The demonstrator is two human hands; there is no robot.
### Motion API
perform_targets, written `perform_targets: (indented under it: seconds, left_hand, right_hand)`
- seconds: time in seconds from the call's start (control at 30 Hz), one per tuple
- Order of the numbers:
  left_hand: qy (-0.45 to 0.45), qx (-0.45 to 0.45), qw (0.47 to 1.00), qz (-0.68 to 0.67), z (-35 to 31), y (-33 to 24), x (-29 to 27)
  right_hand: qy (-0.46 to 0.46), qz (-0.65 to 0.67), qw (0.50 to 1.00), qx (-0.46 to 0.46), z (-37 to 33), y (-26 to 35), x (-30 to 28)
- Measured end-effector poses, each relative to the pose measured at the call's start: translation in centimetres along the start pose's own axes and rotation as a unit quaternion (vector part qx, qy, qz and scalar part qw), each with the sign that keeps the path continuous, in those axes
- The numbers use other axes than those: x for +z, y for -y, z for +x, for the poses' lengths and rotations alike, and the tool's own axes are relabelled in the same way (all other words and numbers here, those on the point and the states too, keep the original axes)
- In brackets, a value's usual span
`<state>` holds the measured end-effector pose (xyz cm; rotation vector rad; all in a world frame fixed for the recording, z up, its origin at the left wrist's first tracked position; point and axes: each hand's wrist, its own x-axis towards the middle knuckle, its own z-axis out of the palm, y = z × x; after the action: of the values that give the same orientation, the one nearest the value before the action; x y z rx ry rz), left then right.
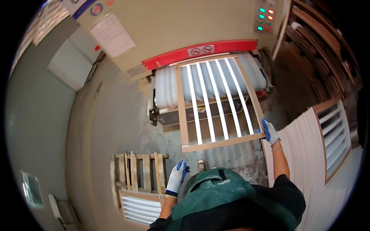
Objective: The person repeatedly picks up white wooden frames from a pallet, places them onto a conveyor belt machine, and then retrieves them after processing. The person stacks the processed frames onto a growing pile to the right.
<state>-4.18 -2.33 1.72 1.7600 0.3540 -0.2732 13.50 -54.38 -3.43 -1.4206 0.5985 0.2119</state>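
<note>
A slatted frame panel (pixel 221 144), with light brown edges and several white bars, lies with its far end on the grey ribbed conveyor (pixel 165 92) of a large beige machine. Its near end sticks out toward me over the floor. At the panel's near right corner, my right hand (pixel 271 133) is closed on the edge, in a white glove with a blue palm. My left hand (pixel 177 177), gloved the same way, hangs beside my green apron (pixel 216 192). Its fingers are extended and hold nothing, apart from the panel.
A red guard bar (pixel 208 50) crosses the machine above the conveyor, with lit buttons (pixel 264 19) at upper right. A tall stack of panels (pixel 291 154) stands close on my right. At lower left, another slatted panel (pixel 140 208) lies by a wooden pallet (pixel 146 173).
</note>
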Motion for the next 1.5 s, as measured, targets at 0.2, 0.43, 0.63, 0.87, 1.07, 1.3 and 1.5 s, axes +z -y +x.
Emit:
perform_targets:
  seconds: [0.2, 0.43, 0.63, 0.87, 1.07, 1.3, 1.5]
  left_hand:
    - [-0.008, 0.006, 0.998, 0.061, -3.2, 4.0, -1.6]
    - [-0.055, -0.131, 0.988, 0.055, -9.0, 16.2, -3.7]
    - [-0.161, -0.133, 0.941, 0.268, -20.7, 24.9, -6.0]
    - [-0.257, -0.434, 0.863, -0.022, -36.4, 41.4, -7.4]
    - [-0.377, -0.534, 0.754, -0.064, -41.1, 55.4, -12.4]
    - [-0.333, -0.545, 0.765, 0.089, -45.6, 72.0, -21.0]
    - [-0.488, -0.544, 0.646, -0.22, -43.9, 77.4, -24.9]
  right_hand:
    - [0.045, 0.104, 0.993, 0.028, 6.1, -1.1, -3.4]
    - [0.053, 0.135, 0.989, -0.025, 6.3, -0.6, -2.0]
    - [-0.055, 0.232, 0.956, 0.169, 7.5, -11.2, -6.0]
    - [0.223, -0.162, 0.901, 0.334, -6.3, -29.0, 19.4]
    - [0.415, -0.437, 0.776, 0.185, -21.7, -41.2, 48.9]
    - [0.461, -0.557, 0.674, -0.152, -31.0, -66.2, 69.8]
    - [0.415, -0.665, 0.584, -0.208, -35.9, -75.0, 73.0]
